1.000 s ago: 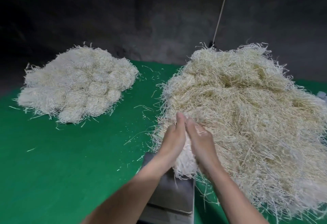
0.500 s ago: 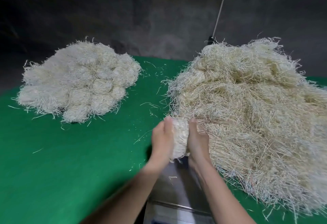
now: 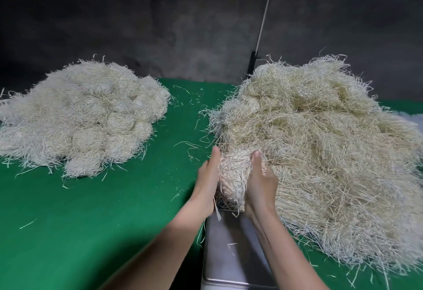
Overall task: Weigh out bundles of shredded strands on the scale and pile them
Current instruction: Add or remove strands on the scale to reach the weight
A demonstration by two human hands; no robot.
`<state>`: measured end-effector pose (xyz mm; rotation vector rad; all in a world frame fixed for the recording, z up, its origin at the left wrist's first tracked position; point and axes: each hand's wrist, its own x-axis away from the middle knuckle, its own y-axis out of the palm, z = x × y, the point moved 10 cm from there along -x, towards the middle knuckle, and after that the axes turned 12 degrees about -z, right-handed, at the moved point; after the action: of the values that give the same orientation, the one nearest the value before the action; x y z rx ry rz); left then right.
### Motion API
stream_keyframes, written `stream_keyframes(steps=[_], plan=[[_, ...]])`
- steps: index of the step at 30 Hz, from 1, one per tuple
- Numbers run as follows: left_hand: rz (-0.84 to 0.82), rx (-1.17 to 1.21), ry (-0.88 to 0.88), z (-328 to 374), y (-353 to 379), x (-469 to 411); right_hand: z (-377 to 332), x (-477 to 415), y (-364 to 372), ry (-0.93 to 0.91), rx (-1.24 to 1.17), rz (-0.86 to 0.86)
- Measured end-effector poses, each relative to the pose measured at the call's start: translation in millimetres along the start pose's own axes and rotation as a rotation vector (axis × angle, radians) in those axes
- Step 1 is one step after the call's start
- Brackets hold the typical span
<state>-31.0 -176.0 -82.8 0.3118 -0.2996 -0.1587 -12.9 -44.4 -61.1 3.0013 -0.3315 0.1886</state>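
scale (image 3: 226, 255): far end under bundle (image 3: 233, 175) | loose heap (image 3: 320, 152): cut off right

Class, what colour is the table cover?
The table cover is plain green, seen best in the head view.

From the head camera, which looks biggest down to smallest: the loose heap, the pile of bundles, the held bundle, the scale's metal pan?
1. Loose heap, on the right.
2. Pile of bundles, on the left.
3. Metal pan and held bundle: unsure; the pan lies nearer the camera and is partly covered.
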Motion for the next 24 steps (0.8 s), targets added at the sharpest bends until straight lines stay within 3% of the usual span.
stream_keyframes(steps=[2,4,7,11,13,16,19,24], plan=[[-0.122,0.226,-0.131,-26.2,18.5,1.9,0.8,1.5,11.8,-0.038,0.076,0.000],[0.026,0.212,-0.107,-28.1,5.8,-3.3,3.5,9.6,26.7,-0.094,0.245,-0.042],[0.282,-0.036,0.121,5.9,-37.8,-6.4,5.7,15.1,33.7,-0.149,0.272,-0.186],[0.138,-0.314,0.228,20.8,-34.9,-6.7,17.2,-1.7,33.0,-0.038,0.138,-0.375],[0.073,-0.330,0.194,16.1,-30.0,-7.0,17.2,-8.8,30.7,-0.075,0.182,-0.332],[-0.007,-0.141,0.086,-0.5,-37.9,-0.6,21.5,-17.1,26.9,-0.078,0.095,-0.215],[-0.019,0.100,-0.034,-29.3,-53.9,7.6,38.3,-24.8,39.0,0.017,-0.005,-0.222],[0.185,0.147,0.125,-25.1,-103.8,3.5,54.4,-30.4,88.8,0.034,0.151,-0.368]])
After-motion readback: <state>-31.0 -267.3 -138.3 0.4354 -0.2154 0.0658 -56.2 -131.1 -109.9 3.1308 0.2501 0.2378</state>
